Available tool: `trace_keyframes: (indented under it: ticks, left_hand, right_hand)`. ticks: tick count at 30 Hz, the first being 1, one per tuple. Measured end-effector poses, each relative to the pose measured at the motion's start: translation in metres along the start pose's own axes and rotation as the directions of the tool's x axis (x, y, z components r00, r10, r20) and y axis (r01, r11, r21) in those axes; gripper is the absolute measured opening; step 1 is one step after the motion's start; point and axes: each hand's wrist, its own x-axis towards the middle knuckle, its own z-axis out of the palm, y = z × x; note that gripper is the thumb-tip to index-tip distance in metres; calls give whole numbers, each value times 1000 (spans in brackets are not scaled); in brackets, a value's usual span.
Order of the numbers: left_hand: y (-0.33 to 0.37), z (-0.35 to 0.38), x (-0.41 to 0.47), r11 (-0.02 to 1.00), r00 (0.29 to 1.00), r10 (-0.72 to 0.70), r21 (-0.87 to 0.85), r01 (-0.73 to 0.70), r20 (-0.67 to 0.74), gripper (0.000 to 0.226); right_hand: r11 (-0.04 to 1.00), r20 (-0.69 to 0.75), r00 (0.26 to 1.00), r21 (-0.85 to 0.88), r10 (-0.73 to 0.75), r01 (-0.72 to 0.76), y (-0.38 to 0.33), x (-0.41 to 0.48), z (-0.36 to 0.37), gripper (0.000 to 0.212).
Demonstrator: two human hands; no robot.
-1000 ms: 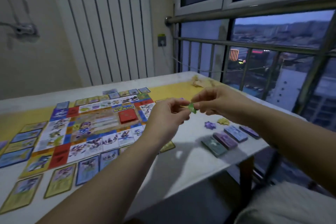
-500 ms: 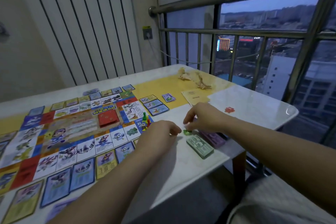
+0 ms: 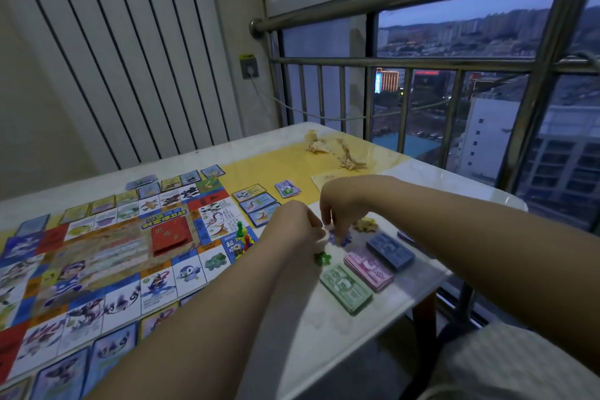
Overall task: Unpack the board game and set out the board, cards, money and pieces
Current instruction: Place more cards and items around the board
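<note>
— Where are the stars?

— On the table point(image 3: 324, 328), between the board point(image 3: 113, 253) and the money point(image 3: 368, 269). The blue star point(image 3: 342, 240) lies under the right hand point(image 3: 350, 201). The green star point(image 3: 322, 258) is just below the left hand point(image 3: 293, 227). A yellow piece point(image 3: 366, 224) sits just beyond the blue one.

— Has either hand got hold of one?

— The right hand's fingers are bent steeply down with their tips at the blue star. Whether they pinch it or only touch it, I can't tell. The left hand's fingers are curled under with the tips hidden, so I can't say whether it holds anything (the green star looks to lie free, though).

— How will such a piece handle?

— Light, I'd judge: small, flat and stiff, probably plastic. On that glossy top it should slide at a nudge, so pressing from above would only skate it about. Better to take it by two opposite points, thumb against forefinger, low at the edge.

— Fragile?

— Hardly. The risk is more of flicking one off the near edge. The money is another matter: thin loose notes, apt to fan out, best gripped across the whole stack.

— The rest?

— The board lies flat, with cards point(image 3: 256, 204) round it and pawns point(image 3: 242, 232) on a corner square.
</note>
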Motion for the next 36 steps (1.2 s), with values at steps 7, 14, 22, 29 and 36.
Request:
trace_keyframes:
  ticks: [7, 14, 22, 29, 36]
  left_hand:
    - [0, 5, 12, 999, 997, -37, -33, 39, 72, 10]
    - [2, 8, 15, 999, 996, -16, -38, 19, 86, 13]
    - [2, 8, 15, 997, 996, -26, -77, 33, 87, 21]
    - [4, 6, 11, 996, 996, -37, -83, 44, 86, 17]
    - [5, 5, 11, 993, 992, -54, -100, 65, 110, 15]
  right_hand:
    - [1000, 113, 994, 9, 12, -13, 3, 15, 1, 41]
    - [991, 118, 993, 132, -6, -10, 5, 9, -1, 38]
    - [974, 84, 996, 226, -2, -17, 12, 2, -7, 32]
    - [961, 30, 999, 274, 18, -26, 13, -1, -5, 28]
    - [993, -227, 974, 105, -28, 53, 8, -12, -4, 27]
